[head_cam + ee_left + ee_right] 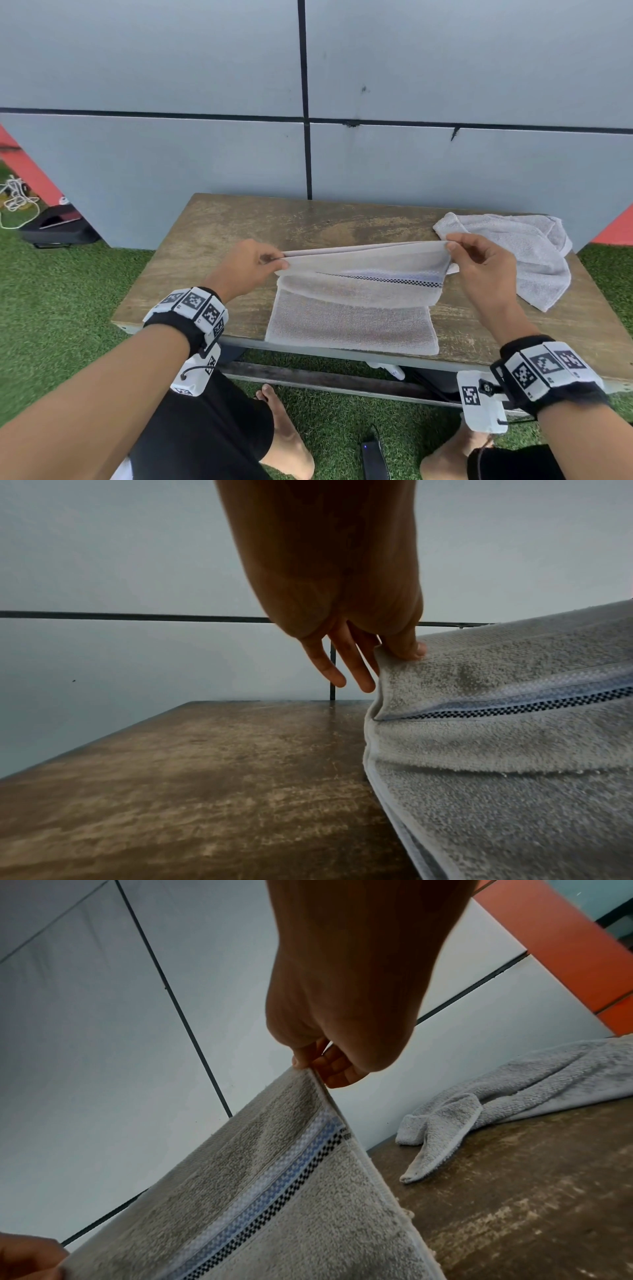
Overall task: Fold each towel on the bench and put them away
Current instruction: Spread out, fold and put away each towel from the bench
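A grey towel (352,315) with a blue and black checked stripe lies at the front middle of the wooden bench (212,240). Its far edge is lifted off the wood. My left hand (253,263) pinches that edge's left corner, thumb on top in the left wrist view (404,650). My right hand (476,260) pinches the right corner, seen from below in the right wrist view (308,1066). The lifted edge is stretched taut between both hands; the striped towel (274,1204) hangs down from it. A second, crumpled pale towel (524,250) lies at the back right of the bench.
A grey panelled wall (205,85) stands right behind the bench. Green artificial grass (61,291) surrounds it. A black bag (58,226) and white cords lie on the ground at far left. My bare feet and a small black device (373,459) are below the bench's front edge.
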Motion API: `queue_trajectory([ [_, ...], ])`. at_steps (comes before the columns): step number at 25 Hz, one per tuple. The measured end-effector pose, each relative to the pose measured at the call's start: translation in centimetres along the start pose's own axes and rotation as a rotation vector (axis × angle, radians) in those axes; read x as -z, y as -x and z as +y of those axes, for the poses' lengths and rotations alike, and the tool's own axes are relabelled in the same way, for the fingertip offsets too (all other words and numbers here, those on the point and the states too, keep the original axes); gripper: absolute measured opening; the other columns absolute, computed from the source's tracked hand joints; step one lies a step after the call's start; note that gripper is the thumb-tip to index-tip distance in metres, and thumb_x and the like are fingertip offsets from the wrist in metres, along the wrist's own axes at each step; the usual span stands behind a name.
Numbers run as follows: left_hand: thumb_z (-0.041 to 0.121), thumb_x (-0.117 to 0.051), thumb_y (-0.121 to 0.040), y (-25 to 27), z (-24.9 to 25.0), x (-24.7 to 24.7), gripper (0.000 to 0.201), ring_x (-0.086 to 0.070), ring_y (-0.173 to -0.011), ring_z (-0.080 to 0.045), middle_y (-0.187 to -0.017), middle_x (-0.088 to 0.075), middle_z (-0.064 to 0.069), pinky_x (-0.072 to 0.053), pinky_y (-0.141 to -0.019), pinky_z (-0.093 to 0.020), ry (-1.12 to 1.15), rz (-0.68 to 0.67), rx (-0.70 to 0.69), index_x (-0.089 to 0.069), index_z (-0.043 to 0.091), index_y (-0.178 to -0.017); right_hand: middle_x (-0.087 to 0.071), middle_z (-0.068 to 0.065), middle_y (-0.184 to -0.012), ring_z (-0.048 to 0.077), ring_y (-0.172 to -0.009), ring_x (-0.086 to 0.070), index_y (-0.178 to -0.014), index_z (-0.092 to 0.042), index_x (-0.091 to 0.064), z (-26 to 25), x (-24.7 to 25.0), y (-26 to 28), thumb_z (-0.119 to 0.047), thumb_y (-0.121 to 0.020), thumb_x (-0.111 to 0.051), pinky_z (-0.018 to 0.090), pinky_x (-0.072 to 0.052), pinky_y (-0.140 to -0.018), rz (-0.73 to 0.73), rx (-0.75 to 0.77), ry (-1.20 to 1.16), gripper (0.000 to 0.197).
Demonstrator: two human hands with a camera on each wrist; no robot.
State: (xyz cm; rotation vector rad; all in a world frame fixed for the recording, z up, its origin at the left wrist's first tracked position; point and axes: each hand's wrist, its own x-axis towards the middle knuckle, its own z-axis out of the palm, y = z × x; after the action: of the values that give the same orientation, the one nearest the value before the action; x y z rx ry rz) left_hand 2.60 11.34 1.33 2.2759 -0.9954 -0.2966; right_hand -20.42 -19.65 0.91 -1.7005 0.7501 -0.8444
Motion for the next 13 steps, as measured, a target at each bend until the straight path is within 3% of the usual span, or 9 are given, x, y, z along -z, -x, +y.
queue_trajectory([
  [2,0.025,-0.065,-0.096,-0.08,0.05,0.23,0.016,-0.065,-0.082,-0.004,-0.092,-0.075,0.008,-0.053,-0.080,-0.026,-0.053,-0.003,-0.037,-0.078,0.016,-0.099,-0.075,-0.001,-0.098,0.022,-0.099,-0.070,-0.105,-0.018,-0.075,0.07,0.12,-0.11,-0.014,-0.094,-0.068,0.020,-0.052,-0.080,0.003,-0.008,0.019,0.014],
  [5,0.021,-0.060,-0.099,-0.05,0.21,0.46,0.017,-0.066,-0.077,-0.014,-0.087,-0.073,0.007,-0.055,-0.079,-0.036,-0.082,0.002,-0.086,-0.075,0.014,-0.099,-0.075,0.000,-0.099,0.023,-0.100,-0.070,-0.108,-0.016,-0.074,0.14,0.24,-0.05,-0.014,-0.095,-0.067,0.020,-0.052,-0.079,0.011,-0.025,0.030,0.015],
  [10,0.021,-0.057,-0.100,0.14,0.35,0.59,0.016,-0.064,-0.072,-0.017,-0.087,-0.073,0.007,-0.051,-0.066,-0.035,-0.086,0.025,-0.139,-0.072,0.017,-0.101,-0.074,-0.001,-0.101,0.022,-0.100,-0.070,-0.105,-0.019,-0.074,0.44,0.34,0.13,-0.013,-0.095,-0.067,0.029,-0.056,-0.088,0.008,-0.034,0.055,0.014],
  [13,0.026,-0.059,-0.099,0.35,-0.22,0.44,0.017,-0.067,-0.073,-0.015,-0.097,-0.075,0.012,-0.055,-0.070,-0.033,-0.058,0.010,-0.139,-0.064,0.024,-0.116,-0.072,0.000,-0.102,0.019,-0.097,-0.068,-0.109,-0.019,-0.070,0.15,0.33,0.39,-0.013,-0.098,-0.062,0.022,-0.052,-0.083,-0.024,-0.011,0.118,0.015],
])
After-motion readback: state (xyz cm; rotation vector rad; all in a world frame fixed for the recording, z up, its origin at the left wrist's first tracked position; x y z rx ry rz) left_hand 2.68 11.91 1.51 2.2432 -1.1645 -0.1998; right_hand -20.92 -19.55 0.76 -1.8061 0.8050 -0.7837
